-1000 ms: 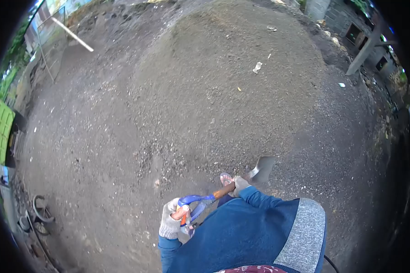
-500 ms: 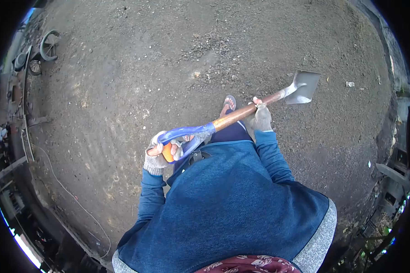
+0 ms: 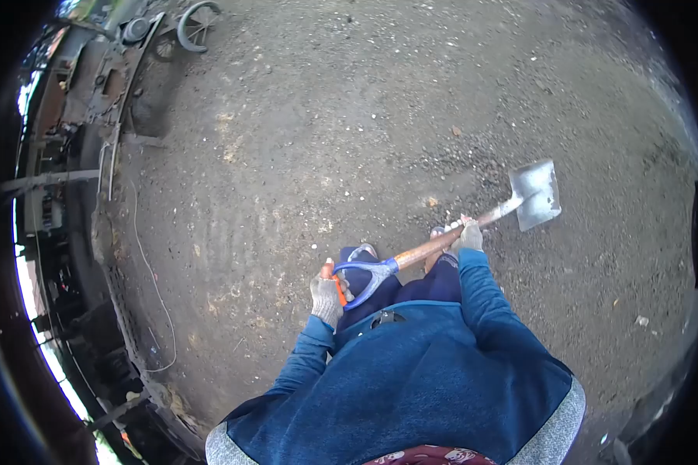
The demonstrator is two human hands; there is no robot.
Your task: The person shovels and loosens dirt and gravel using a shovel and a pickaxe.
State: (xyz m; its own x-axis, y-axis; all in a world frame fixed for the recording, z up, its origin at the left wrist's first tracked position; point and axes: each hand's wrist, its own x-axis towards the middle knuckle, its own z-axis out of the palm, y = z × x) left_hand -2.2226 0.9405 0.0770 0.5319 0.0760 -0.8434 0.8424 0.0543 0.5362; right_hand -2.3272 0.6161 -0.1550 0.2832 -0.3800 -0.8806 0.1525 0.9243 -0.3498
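Observation:
A shovel [image 3: 430, 248] with a wooden shaft, a blue D-shaped handle and a square metal blade [image 3: 536, 194] lies across the front of my body. My left hand [image 3: 329, 294], in a grey fingerless work glove, is wrapped round the orange grip of the handle. Farther down, my right hand [image 3: 469, 234], gloved the same way, is closed on the shaft a little short of the metal socket. The blade is out to the right, over the dirt ground. Below the shaft my sandalled feet [image 3: 361, 252] show in part.
Packed dirt ground [image 3: 271, 170] with scattered gravel spreads all round. Loose stones [image 3: 473, 170] lie ahead, left of the blade. A spoked wheel [image 3: 196, 27] stands at the upper left, near a long rail [image 3: 124, 116]. A thin cord [image 3: 159, 294] trails along the ground at the left.
My view has turned, so the wheel and rail appear farther right. The blade has tipped and shows its face differently. Both hands keep hold of the shovel, and my feet have shifted.

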